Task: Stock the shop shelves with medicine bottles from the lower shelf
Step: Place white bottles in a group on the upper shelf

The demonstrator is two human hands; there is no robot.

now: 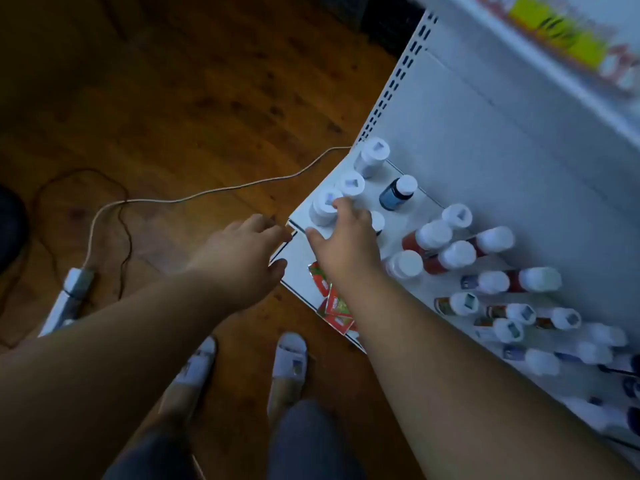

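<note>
The right hand (341, 242) reaches over the near left corner of the white shelf (464, 161), fingers spread and relaxed, its fingertips touching the cap of a white bottle (323, 209) that stands at that corner. The thumb sticks out to the left over the shelf edge; the hand grasps nothing that can be seen. The left hand (246, 252) hovers just left of the shelf corner, above the wooden floor (173, 98), fingers loosely bent and holding nothing, its fingertips close to the shelf edge.

Two more white bottles (351, 183) stand in a row behind the touched one, running toward the far end of the shelf, and a dark blue bottle (396, 194) with a white cap stands to their right. Further right, many white-capped medicine bottles (457, 254), some red-bodied, crowd the shelf. Red packets (334, 303) lie on a lower shelf, just under the right wrist.

A white cable (207, 195) runs across the floor from the shelf to a power strip (71, 289) at the left. The person's feet in white slippers (289, 356) stand near the shelf.
</note>
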